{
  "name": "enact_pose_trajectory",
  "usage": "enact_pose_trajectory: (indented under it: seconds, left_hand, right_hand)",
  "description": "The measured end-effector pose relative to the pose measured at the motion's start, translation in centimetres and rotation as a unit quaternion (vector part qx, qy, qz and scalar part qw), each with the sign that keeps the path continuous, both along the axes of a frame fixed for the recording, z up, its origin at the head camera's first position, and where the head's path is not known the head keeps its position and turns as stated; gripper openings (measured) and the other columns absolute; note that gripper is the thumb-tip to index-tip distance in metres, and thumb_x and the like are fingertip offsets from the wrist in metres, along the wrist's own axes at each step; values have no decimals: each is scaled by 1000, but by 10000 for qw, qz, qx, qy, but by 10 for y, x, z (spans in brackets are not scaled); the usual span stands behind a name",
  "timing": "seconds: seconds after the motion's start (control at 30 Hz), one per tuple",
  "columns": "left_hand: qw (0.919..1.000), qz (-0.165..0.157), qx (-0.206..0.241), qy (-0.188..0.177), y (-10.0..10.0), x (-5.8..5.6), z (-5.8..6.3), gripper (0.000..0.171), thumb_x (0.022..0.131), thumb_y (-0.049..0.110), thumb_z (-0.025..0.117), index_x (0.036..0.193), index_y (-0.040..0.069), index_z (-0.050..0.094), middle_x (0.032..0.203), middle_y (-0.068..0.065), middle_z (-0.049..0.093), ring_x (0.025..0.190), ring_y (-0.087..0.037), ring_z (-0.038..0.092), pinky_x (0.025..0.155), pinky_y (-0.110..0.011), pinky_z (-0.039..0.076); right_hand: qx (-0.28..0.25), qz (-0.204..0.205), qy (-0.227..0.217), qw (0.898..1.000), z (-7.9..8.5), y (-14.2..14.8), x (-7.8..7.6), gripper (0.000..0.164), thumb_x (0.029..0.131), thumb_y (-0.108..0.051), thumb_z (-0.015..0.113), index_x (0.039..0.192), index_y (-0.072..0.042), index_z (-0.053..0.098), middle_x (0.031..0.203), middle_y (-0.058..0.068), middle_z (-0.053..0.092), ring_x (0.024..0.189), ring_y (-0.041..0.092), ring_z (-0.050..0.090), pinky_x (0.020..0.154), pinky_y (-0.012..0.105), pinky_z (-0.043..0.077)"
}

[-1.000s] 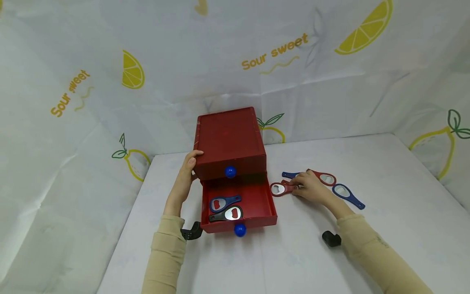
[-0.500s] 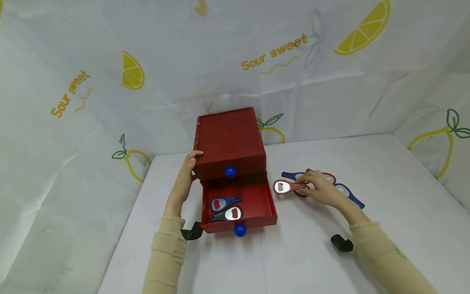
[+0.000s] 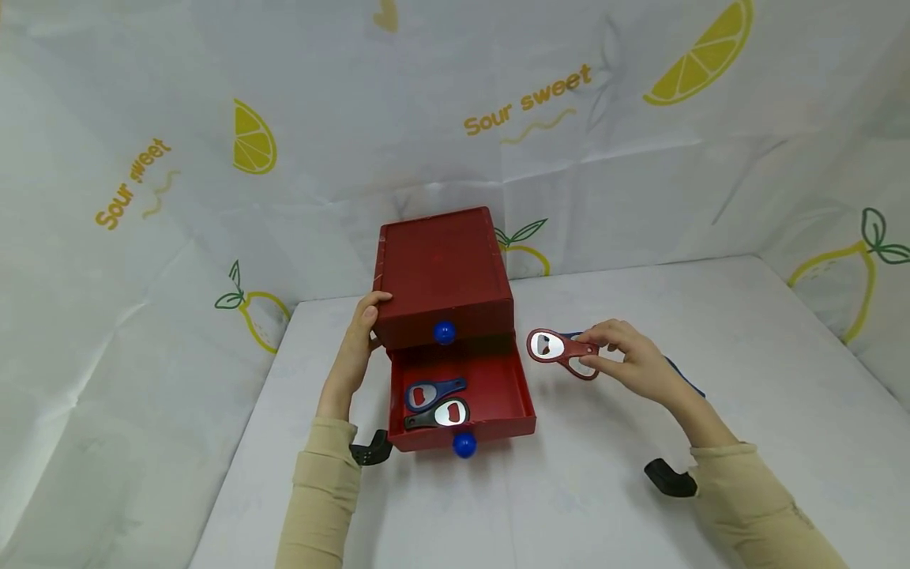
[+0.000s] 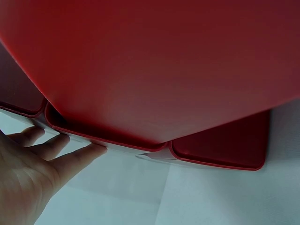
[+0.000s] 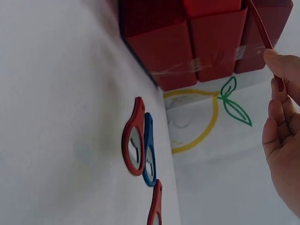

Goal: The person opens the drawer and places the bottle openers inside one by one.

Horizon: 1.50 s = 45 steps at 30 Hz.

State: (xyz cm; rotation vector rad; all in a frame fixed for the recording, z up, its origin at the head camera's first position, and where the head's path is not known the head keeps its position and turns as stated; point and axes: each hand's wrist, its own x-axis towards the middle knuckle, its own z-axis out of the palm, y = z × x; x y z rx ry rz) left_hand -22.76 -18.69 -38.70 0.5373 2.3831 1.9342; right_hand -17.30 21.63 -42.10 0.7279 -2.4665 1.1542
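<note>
My right hand (image 3: pixel 634 365) pinches the handle of a red bottle opener (image 3: pixel 546 346), raised above the table with its round silver head toward the cabinet. Seen edge-on in the right wrist view, the opener lies between thumb and fingers. Below it rest another red bottle opener (image 5: pixel 134 150) and a blue bottle opener (image 5: pixel 149 161), side by side. My left hand (image 3: pixel 354 352) rests against the left front corner of a red drawer cabinet (image 3: pixel 441 261), fingers extended along its side. The cabinet's lower drawer (image 3: pixel 498 395) is pulled out, holding a blue bottle opener (image 3: pixel 423 395) and a black bottle opener (image 3: pixel 451 412).
One more red bottle opener (image 5: pixel 155 206) lies farther along the table, and another blue bottle opener (image 3: pixel 690 381) is partly hidden behind my right wrist. Blue knobs (image 3: pixel 464 445) stick out from the drawer fronts. A lemon-printed cloth (image 3: pixel 320 213) hangs behind the cabinet.
My right hand has picked up the red bottle opener from the group on the table and lifted it. The left hand and the drawer stay as they were.
</note>
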Motion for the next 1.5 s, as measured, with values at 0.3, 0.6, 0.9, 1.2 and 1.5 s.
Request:
enact_pose_trajectory:
  seconds: [0.3,0.6,0.9,1.2,1.5]
  left_hand:
    - [10000,63,45,34,-2,-1,0,46,97,47,26,132,19,35,140,-8,31,122,-26,36,96,-48,36]
    - [10000,13,77,-18,0,-1,4,41,98,39,24,133,18,34,143,-8,29,124,-26,34,98,-50,35]
    - [9999,-10,-52,-93,8,14,22,38,99,33,21,132,18,33,144,-13,26,125,-28,34,100,-51,33]
    - [9999,-36,25,-116,9,16,21,37,98,31,21,131,19,33,143,-13,27,124,-26,35,99,-50,33]
    - [9999,-24,-20,-118,8,16,21,39,98,30,21,133,15,31,143,-13,27,124,-27,34,100,-52,33]
  right_hand:
    - [-429,150,-225,9987,17,-28,6,27,78,-5,72,103,-12,66,98,1,61,82,1,51,69,18,44]
    - [-55,143,-86,9998,32,-64,19,25,76,-10,75,99,-14,67,90,-3,60,79,11,50,67,21,43]
    - [798,-81,-329,9962,34,-96,23,21,78,-14,73,98,-10,68,92,1,61,85,15,50,66,24,43]
    - [1558,-473,-298,9862,35,-118,21,20,76,-15,75,94,-8,70,89,5,63,82,16,51,69,28,43]
    - [1869,-651,-270,9798,34,-123,23,19,73,-16,77,90,-9,72,88,5,64,78,17,50,67,27,39]
